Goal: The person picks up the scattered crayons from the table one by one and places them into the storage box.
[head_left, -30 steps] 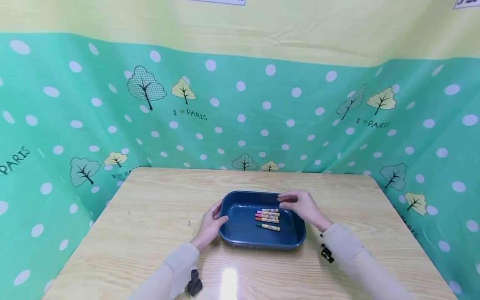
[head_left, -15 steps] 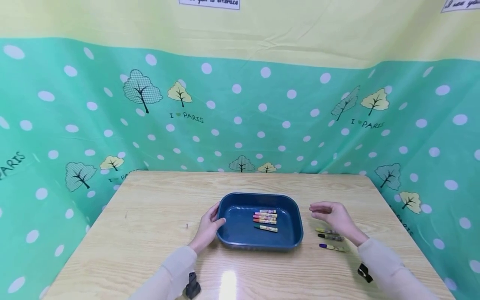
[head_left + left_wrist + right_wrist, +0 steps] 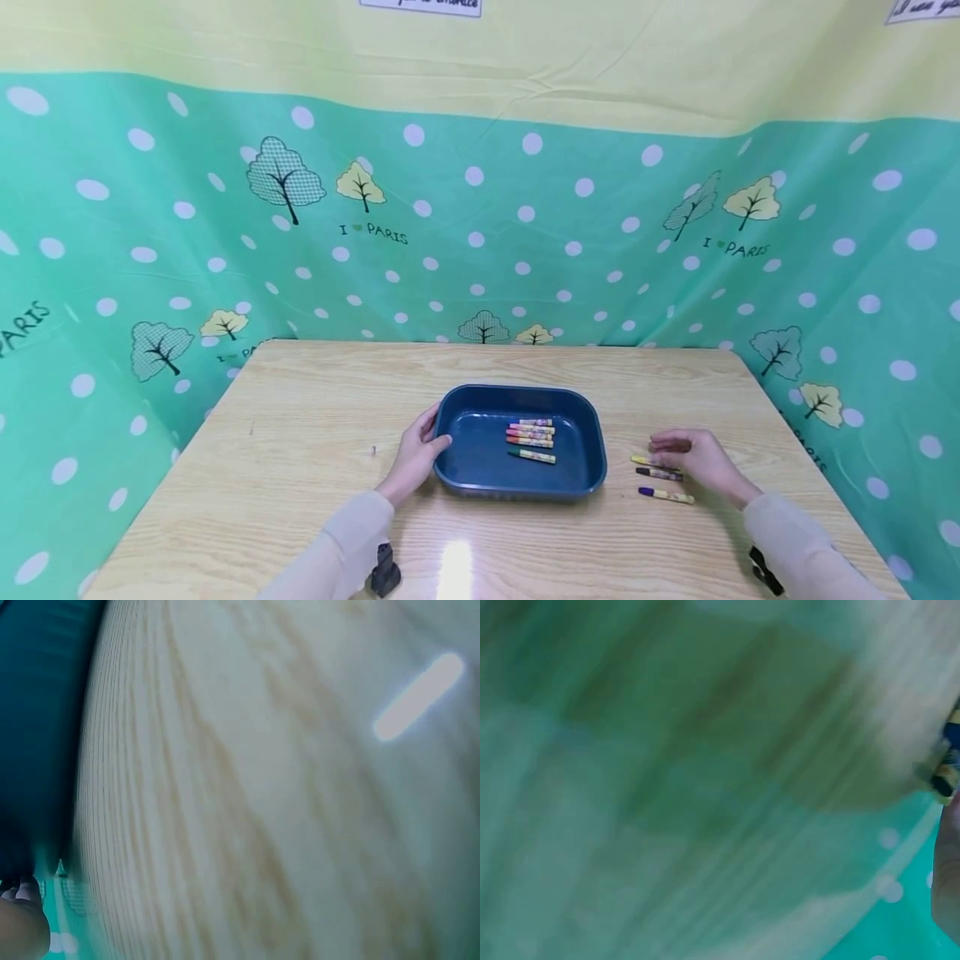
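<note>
My left hand [image 3: 411,460] grips the blue tray [image 3: 472,454] by its wall; my right hand [image 3: 701,461] has thumb and fingers parted at the yellow crayon [image 3: 641,459], contact unclear. I judge this a reach, calling for a light pinch. That crayon looks slim, partly hidden beneath my fingers; the black crayon [image 3: 658,473] and purple crayon [image 3: 666,495] lie on its near side.

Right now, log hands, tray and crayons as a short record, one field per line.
Left hand: grips the blue tray at its left rim
Right hand: at the yellow crayon; grip unclear
In tray: green crayon, apart from a cluster of crayons
On table: black crayon, purple crayon, both right of the tray
</note>
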The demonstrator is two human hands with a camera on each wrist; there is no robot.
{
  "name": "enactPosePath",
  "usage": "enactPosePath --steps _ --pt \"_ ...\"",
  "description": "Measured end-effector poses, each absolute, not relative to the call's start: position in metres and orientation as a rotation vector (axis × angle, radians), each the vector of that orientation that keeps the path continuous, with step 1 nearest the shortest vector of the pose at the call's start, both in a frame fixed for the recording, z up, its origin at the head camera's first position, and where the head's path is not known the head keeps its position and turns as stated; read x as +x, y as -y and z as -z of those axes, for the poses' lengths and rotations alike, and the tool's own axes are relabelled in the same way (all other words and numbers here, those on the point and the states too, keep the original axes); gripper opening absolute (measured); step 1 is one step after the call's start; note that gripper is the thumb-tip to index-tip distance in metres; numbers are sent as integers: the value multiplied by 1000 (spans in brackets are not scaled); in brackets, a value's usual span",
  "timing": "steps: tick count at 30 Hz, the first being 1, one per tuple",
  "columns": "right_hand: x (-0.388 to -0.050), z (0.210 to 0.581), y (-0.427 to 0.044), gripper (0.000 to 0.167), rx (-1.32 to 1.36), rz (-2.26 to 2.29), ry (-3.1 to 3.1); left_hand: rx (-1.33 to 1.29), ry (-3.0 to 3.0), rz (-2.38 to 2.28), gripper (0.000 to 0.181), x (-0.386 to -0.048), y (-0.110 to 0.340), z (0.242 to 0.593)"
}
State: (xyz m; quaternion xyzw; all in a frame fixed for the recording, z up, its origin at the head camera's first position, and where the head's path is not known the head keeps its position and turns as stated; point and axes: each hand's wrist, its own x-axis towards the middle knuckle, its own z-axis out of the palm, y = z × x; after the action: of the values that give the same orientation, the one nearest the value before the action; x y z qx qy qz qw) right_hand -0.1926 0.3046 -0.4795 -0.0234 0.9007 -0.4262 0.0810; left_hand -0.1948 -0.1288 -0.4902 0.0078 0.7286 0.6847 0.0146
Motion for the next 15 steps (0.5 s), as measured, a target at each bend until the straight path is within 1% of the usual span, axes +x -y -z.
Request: enactPosePath --steps 10,15 --pt "-191 492 -309 24 -168 1122 -2840 6 -2300 -2112 59 -196 129 492" --pt "-191 495 -305 19 -169 1079 -2877 -19 -2299 -2103 59 -197 129 492"
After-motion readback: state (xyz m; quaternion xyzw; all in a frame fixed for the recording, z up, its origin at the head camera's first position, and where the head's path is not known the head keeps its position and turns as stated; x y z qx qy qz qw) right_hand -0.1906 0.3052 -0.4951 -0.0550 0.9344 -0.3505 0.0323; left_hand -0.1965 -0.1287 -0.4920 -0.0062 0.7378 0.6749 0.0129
